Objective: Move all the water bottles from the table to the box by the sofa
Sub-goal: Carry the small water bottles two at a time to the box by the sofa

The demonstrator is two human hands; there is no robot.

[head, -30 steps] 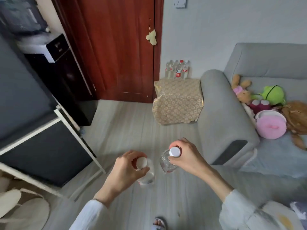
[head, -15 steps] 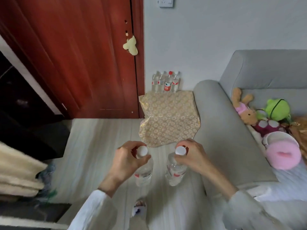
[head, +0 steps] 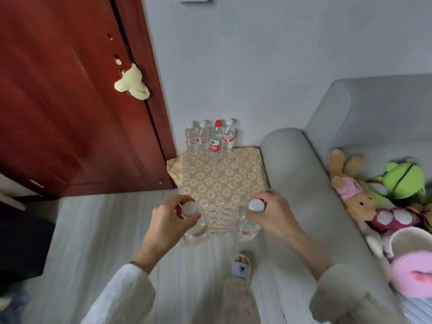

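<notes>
The left hand [head: 167, 219] and right hand [head: 272, 215] are each gripping a clear plastic water bottle [head: 195, 226] by its neck, fingers curled, near the gold floral-covered box [head: 221, 176]; both should be lowered upright beside the far row.

Box top [head: 222, 176] open — four bottles [head: 209, 136] crowd its back edge

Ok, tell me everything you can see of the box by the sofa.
The box is draped in a gold cloth with a white flower pattern, so its own material is hidden. It stands on the floor, wedged between the door frame and the grey sofa arm. Four water bottles stand upright along its far edge by the wall.
</notes>
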